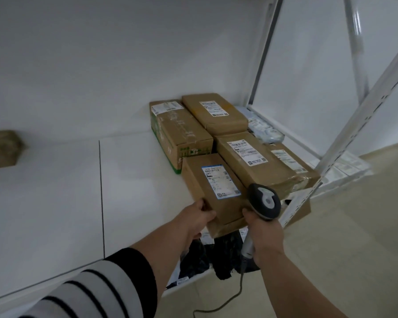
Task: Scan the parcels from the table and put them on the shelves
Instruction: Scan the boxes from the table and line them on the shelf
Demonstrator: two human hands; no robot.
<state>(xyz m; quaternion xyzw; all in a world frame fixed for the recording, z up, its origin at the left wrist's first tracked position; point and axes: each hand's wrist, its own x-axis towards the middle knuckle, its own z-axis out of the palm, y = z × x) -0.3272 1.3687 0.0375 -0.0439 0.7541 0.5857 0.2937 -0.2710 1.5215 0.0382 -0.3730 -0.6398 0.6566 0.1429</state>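
The white shelf [129, 180] carries a cluster of brown cardboard parcels towards its right end, beside the white perforated upright [345, 143]. Landmark for all positions: the green-printed carton [182, 131], a long box with a white label at its far end and tape along its top.

Just right of that carton lies a flat brown parcel [214, 112] with a white label. Nearer than that one sits a taped brown parcel [253, 157], labelled on top, with a further labelled box [290, 161] against its right side. Pale plastic mailers [264, 129] lie behind these. Far left of the carton, well apart, a single brown box [2, 149] rests on the shelf.

The parcel in hand [216, 191] sits touching the near end of the carton, at the shelf's front edge. It is a plain brown box, label up, the label white with a blue border and barcodes; print unreadable.

The left hand [199, 218] grips its near left corner, fingers curled. The right hand [264, 232] is clenched around the handle of a grey corded scanner [264, 200], thumb touching the parcel's near right edge. Dark bags [216, 255] lie on the level below.
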